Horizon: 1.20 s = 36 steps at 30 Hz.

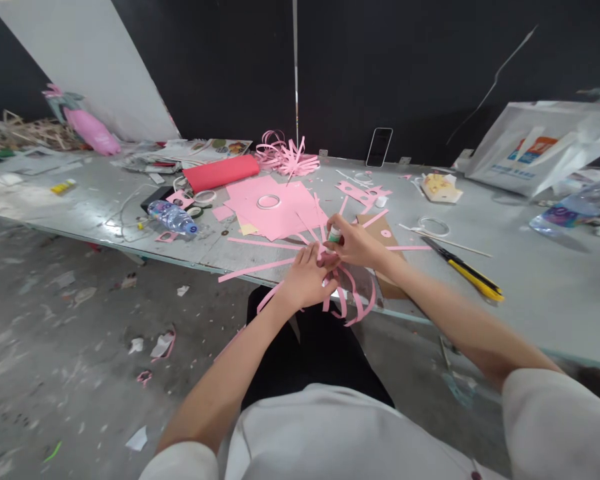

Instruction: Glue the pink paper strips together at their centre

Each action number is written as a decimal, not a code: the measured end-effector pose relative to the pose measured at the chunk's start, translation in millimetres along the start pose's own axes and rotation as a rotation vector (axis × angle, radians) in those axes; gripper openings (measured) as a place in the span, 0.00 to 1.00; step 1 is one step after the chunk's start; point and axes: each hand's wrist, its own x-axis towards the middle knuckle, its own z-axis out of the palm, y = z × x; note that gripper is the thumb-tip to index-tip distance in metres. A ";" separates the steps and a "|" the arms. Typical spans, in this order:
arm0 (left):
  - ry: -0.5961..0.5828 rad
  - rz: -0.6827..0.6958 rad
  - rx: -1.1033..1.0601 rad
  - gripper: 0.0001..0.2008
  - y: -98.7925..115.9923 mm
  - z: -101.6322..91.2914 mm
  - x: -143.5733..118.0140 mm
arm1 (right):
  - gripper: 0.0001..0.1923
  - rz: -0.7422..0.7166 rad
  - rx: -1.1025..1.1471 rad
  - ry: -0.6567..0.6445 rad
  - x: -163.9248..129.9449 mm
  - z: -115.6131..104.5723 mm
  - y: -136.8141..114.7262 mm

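Grey and scuffed, the desk ran across the middle of the frame, its near edge slanting from the left down toward the lower right, with a black wall behind it. At the centre, right at that near edge, the left hand lay flat, fingers spread, pressing down on a fan of pink paper strips whose curled ends hung over the edge. The right hand, just above and touching the left, had its grip closed on a small glue bottle with a green band, tipped onto the strips. Pink paper sheets with a white tape ring on them lay just beyond the hands. A yellow utility knife lay to the right, well apart, with bare desk around it. A water bottle lay on its side at centre left near the edge. A phone leaned upright against the wall. Paper scraps littered the floor at lower left.
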 end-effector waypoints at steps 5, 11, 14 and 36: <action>0.002 0.007 -0.005 0.25 -1.0 -0.3 -0.4 | 0.15 -0.004 0.059 0.004 -2.6 3.4 -4.8; -0.014 0.021 -0.014 0.25 -3.1 1.9 0.1 | 0.14 -0.035 0.088 0.020 -1.5 11.5 -1.4; -0.009 0.025 -0.011 0.25 -3.0 1.3 0.2 | 0.15 -0.042 0.098 0.020 0.4 13.6 0.2; 0.026 0.018 -0.013 0.27 -2.8 2.7 -0.5 | 0.17 0.032 0.048 0.037 8.6 4.1 2.8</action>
